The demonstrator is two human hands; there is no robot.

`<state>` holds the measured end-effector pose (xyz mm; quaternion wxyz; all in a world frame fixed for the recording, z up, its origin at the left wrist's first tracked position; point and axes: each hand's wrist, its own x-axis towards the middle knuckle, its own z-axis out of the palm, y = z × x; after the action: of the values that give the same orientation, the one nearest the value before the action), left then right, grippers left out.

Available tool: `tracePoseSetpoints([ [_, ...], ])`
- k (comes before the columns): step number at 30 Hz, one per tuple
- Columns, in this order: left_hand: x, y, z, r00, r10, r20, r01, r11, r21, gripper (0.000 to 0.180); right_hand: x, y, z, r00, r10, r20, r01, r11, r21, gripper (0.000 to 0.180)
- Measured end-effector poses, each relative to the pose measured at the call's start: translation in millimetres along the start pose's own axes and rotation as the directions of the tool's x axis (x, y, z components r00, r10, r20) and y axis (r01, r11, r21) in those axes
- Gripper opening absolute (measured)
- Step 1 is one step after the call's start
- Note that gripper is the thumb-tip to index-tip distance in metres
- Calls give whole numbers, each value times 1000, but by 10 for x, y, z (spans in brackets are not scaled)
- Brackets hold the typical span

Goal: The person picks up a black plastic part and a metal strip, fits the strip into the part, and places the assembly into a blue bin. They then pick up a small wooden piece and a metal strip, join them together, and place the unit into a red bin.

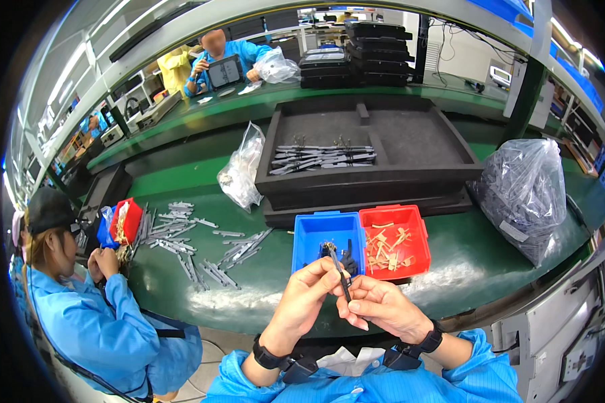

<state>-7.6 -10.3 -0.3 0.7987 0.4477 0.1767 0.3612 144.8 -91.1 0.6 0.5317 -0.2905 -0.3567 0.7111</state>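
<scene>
Between my two hands is a thin dark strip-shaped part [341, 269], tilted, its upper end leaning away from me. My left hand [302, 299] pinches its upper portion between thumb and fingers. The fingers of my right hand [385, 307] close on its lower portion. Just beyond my hands stands a blue bin [309, 232] with small black pieces and some brassy bits, partly hidden by my left fingers. Touching it on the right, a red bin [420, 235] holds several tan, flat pieces [383, 252].
A large black tray [417, 127] behind the bins holds a pile of grey strips [323, 158]. Loose strips [175, 232] lie on the green table [262, 295] to the left. Plastic bags [528, 195] [243, 168] flank the tray. A co-worker [94, 316] sits at left, another [228, 64] across.
</scene>
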Motion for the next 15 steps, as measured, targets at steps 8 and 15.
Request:
tracePoseSetpoints([
  [8,40,1,87,945,326,39,-283,749,599,11,-21,44,-59,995,-68,-72,53,980,-194,18],
  [15,-4,-2,1,979,205,-23,-160,828,538,22,-9,24,-65,995,-12,-95,-6,982,-189,17],
])
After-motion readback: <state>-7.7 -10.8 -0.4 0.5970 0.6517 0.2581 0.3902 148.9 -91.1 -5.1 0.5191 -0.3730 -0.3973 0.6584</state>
